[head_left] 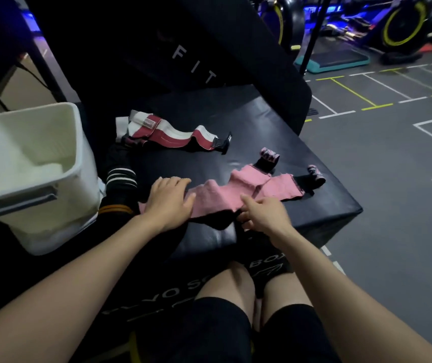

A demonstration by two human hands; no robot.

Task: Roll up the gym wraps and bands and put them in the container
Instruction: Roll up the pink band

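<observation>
Black padding covers the box (275, 121) that fills the middle of the gym floor view, with white lettering on its near face. Nearest the camera are the person's bare knees and black shorts, pressed up to that near face.

Just beyond, both forearms reach onto the pad. The left hand (170, 199) lies flat, fingers straight, pressing the left end of the pink wrap (238, 191). The right hand (264, 213) has its fingers curled at the wrap's near edge, where pink meets a black underside; whether it pinches the cloth or only touches it cannot be told. The wrap runs rumpled and unrolled from the left hand toward the right, ending in black straps with two small pink-and-black rolled tabs (269, 154) at the far right.

Left of the hands, a black band (119, 184) with white and orange stripes lies beside the white container (77, 153), which stands at the left, touching the box's edge.

Farther back on the pad lies a red-and-white wrap (173, 136), unrolled and twisted.

Beyond, a tilted black pad bears the letters FIT, and exercise bikes with yellow-rimmed wheels stand at the far right on the grey marked floor.
</observation>
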